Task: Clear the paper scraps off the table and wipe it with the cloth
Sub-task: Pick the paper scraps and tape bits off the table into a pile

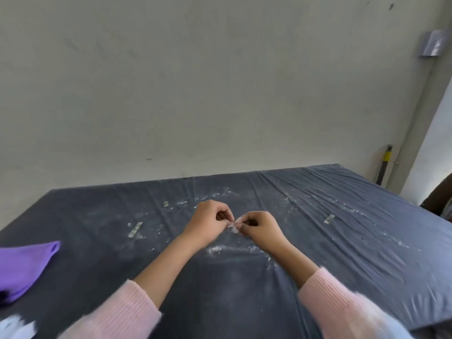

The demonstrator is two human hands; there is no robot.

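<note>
hands (233,225) pinching crumpled paper scrap (232,227), wrinkled dark table (342,228), purple cloth (24,267)

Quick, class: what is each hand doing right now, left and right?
Left hand: closed, pinching one end of a small paper scrap.
Right hand: closed, pinching the other end of the same scrap.

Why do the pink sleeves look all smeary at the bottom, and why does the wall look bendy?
In the head view, the pink sleeves near the bottom edge are smeared by motion blur, while the left hand and right hand pinching a paper scrap look sharper; the wide-angle lens curves the wall and the table edges; lighting is soft, without hard shadows.
</note>
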